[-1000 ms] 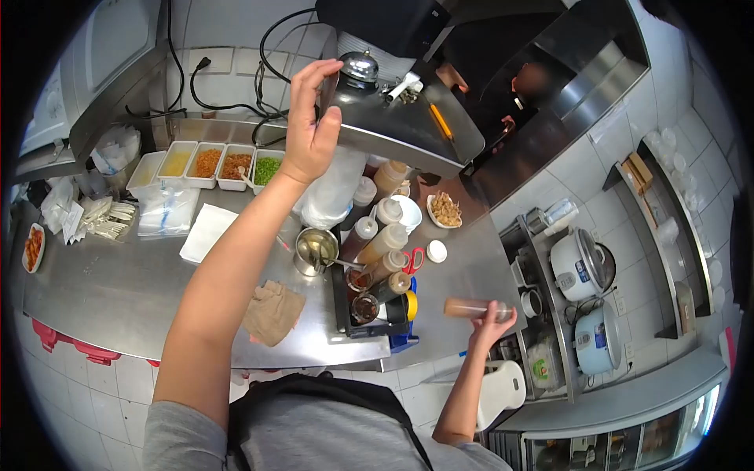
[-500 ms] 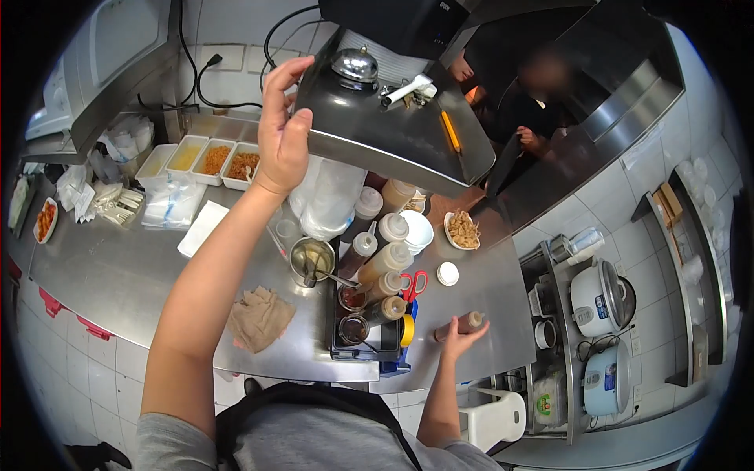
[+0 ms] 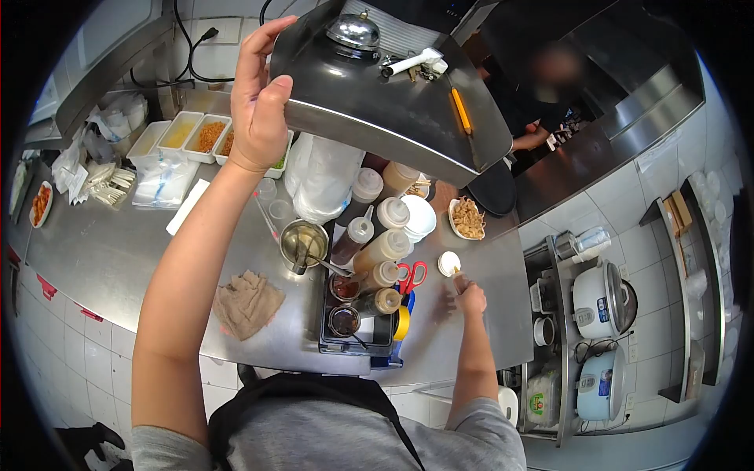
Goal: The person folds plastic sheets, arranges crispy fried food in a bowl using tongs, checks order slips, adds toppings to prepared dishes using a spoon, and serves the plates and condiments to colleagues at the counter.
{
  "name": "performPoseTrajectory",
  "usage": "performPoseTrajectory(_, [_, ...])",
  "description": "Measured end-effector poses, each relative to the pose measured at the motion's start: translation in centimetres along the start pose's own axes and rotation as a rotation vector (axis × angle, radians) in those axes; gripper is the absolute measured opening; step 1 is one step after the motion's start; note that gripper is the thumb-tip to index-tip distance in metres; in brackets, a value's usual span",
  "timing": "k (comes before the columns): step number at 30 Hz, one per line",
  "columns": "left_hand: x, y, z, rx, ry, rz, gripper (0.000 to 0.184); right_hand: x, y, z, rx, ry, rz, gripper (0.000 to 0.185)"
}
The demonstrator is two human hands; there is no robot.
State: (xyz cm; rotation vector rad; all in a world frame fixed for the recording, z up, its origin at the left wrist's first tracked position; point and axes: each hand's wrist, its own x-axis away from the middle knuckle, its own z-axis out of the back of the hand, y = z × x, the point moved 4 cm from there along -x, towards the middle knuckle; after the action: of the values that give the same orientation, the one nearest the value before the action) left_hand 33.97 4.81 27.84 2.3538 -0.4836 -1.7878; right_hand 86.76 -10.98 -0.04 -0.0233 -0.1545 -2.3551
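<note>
At the upper left, my left hand (image 3: 259,118) grips the end of the dark metal shelf (image 3: 377,129), its thumb along the front edge. Over the right part of the steel counter (image 3: 503,275), my right hand (image 3: 472,299) is closed round a small brownish bottle (image 3: 462,281), mostly hidden by the fingers. The bottle's far end meets or overlaps a small round white lid or cup (image 3: 448,262); contact is unclear. To the left of that hand are red scissors (image 3: 411,276) and a dark tray (image 3: 377,348) of squeeze bottles (image 3: 385,249).
A bell (image 3: 353,33) and an orange cutter (image 3: 461,111) lie on the shelf. Nearby are a bowl of fried pieces (image 3: 468,219), a metal pot (image 3: 304,243), a brown cloth (image 3: 247,304) and food containers (image 3: 182,129). Another person's hand (image 3: 534,136) shows behind, beyond the shelf.
The view has shifted. My right hand has moved forward with the bottle toward the white round item, and its fingers have closed more round it. My left hand remains at the shelf end.
</note>
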Motion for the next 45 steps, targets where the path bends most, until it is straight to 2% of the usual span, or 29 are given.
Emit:
performPoseTrajectory(5, [0.0, -0.1, 0.1, -0.022, -0.003, -0.019, 0.053, -2.0, 0.3, 0.9, 0.205, -0.051, 0.110, 0.030])
performPoseTrajectory(11, [0.1, -0.1, 0.0, -0.001, 0.003, -0.004, 0.053, -2.6, -0.4, 2.2, 0.310, -0.061, 0.112, 0.027])
performPoseTrajectory(16, [0.0, -0.1, 0.2, -0.084, -0.035, 0.001, 0.059, -3.3, -0.4, 2.5, 0.311, -0.057, 0.120, 0.027])
performPoseTrajectory(22, [0.1, -0.2, 0.1, -0.018, 0.003, -0.003, 0.053, -3.4, -0.6, 2.8, 0.337, -0.042, 0.126, 0.023])
performPoseTrajectory(35, [0.1, -0.3, 0.2, -0.006, 0.006, 0.020, 0.054, -3.0, 0.2, 2.2, 0.304, -0.058, 0.105, 0.023])
performPoseTrajectory(38, [0.2, -0.3, 0.1, 0.014, 0.009, 0.017, 0.054, -2.6, 0.7, 1.5, 0.237, -0.018, 0.102, 0.023])
performPoseTrajectory(41, [-0.1, 0.0, 0.1, -0.049, -0.021, -0.021, 0.052, -1.5, 1.9, 0.0, -0.003, 0.070, 0.079, 0.027])
performPoseTrajectory(43, [-0.1, -0.3, 0.2, -0.031, -0.071, -0.008, 0.052, -1.5, 3.3, -2.4, -0.266, 0.077, 0.073, 0.039])
performPoseTrajectory(45, [-0.3, 0.6, 1.2, -0.088, -0.219, 0.057, 0.055, -0.1, 4.2, -4.0, -0.610, 0.157, 0.071, 0.045])
